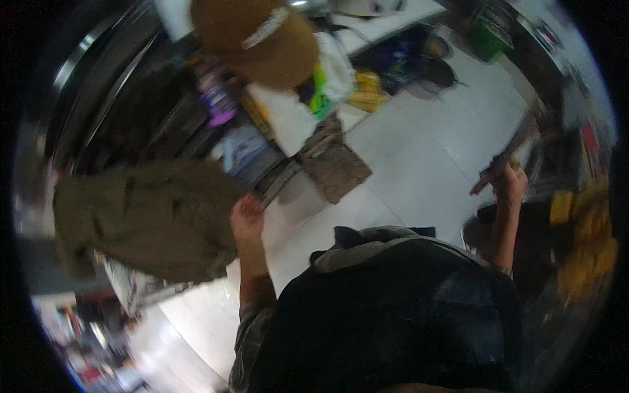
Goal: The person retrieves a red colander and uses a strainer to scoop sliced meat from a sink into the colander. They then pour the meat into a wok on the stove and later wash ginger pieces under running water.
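Observation:
An olive-green garment spreads out at the left, over other cloth. My left hand is at the garment's right edge with curled fingers, seemingly holding it, though blur hides the grip. Off to the right, my right hand is closed around a dark, slim object that I cannot name. Between my hands, beyond my body, a brown folded cloth or mat lies by the pale tiled floor.
A large brown rounded object is at the top. Near it are a purple-capped bottle, a yellow bag and a white-and-green bag. A green box stands at the upper right. Yellow cloth hangs at the right.

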Motion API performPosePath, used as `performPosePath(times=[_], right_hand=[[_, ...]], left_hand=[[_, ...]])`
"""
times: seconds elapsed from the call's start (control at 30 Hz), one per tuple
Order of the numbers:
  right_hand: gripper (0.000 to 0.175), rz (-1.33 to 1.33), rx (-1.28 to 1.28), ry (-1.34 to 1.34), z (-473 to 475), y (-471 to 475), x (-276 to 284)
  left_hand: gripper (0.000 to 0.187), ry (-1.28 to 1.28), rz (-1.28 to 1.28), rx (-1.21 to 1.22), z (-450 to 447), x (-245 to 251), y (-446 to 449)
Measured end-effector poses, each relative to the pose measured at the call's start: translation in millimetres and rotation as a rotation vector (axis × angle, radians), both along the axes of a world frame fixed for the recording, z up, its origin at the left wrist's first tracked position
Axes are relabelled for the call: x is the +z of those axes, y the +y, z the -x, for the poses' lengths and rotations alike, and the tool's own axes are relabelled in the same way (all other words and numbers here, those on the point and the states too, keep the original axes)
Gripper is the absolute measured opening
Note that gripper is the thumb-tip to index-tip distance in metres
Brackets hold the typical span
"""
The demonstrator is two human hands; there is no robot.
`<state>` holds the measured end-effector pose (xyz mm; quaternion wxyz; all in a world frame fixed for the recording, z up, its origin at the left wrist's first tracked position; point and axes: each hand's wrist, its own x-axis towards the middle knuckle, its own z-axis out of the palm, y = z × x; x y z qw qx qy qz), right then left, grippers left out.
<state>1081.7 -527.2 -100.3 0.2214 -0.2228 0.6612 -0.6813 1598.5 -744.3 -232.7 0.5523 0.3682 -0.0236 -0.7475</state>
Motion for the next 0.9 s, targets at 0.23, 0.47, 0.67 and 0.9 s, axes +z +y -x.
performPosePath(times=[0.23,0.47,0.67,0.9], right_hand=[[0.018,-0.034,-0.146,-0.025,-9.2,21.1,-6.8],[0.019,-0.13,-0.299,-0.025,8.6,34.0,-4.5],[0.019,-0.116,-0.483,0.055,10.7,54.9,-0.8],[0.013,-0.079,-0.462,-0.026,208.8,88.0,-1.3]], left_hand=[[0.016,-0.063,-0.242,-0.507,58.4,-45.3,-15.4],[0.014,-0.015,-0.133,-0.939,168.1,-40.8,-57.7],[0.012,-0.087,0.024,-1.141,235.2,-28.4,-84.8],[0.009,-0.061,-0.192,-1.19,451.4,-24.0,-44.2]])
